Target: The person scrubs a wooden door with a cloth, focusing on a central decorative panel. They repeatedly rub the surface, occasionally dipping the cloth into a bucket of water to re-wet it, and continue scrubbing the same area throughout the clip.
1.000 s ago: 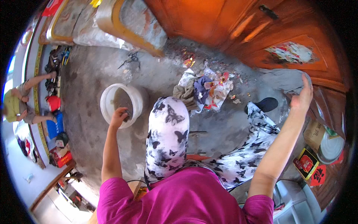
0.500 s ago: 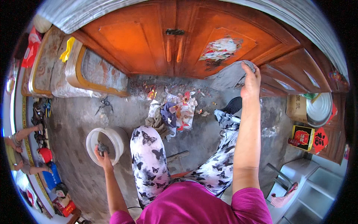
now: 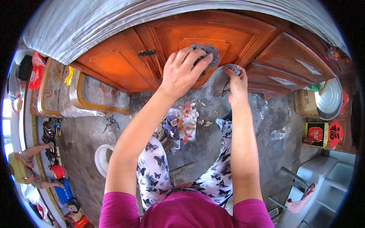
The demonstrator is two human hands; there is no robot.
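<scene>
My left hand point(image 3: 181, 72) is curled over a grey, fuzzy scouring pad point(image 3: 211, 53) and presses it against the orange-brown wooden cabinet door point(image 3: 167, 32). The hand and pad cover the spot where a whitish torn patch was seen on the panel. In my right hand point(image 3: 238, 83) a grey cloth point(image 3: 217, 83) is gripped by its upper edge. It hangs in folds along the lower edge of the door, just right of the left hand. Its lower end is at floor level.
A white bucket point(image 3: 99, 159) stands left of my left knee, partly behind my forearm. Rags point(image 3: 173, 125) and paper scraps point(image 3: 190, 119) lie between my feet and the cabinet. Plastic-wrapped chairs point(image 3: 102, 89) flank the left; a carton point(image 3: 305, 103) stands right. Another person point(image 3: 21, 167) sits far left.
My left hand has left the bucket with the scouring pad and come up onto the door's torn patch. My right hand, still holding the cloth, has shifted slightly left. The view has turned.
</scene>
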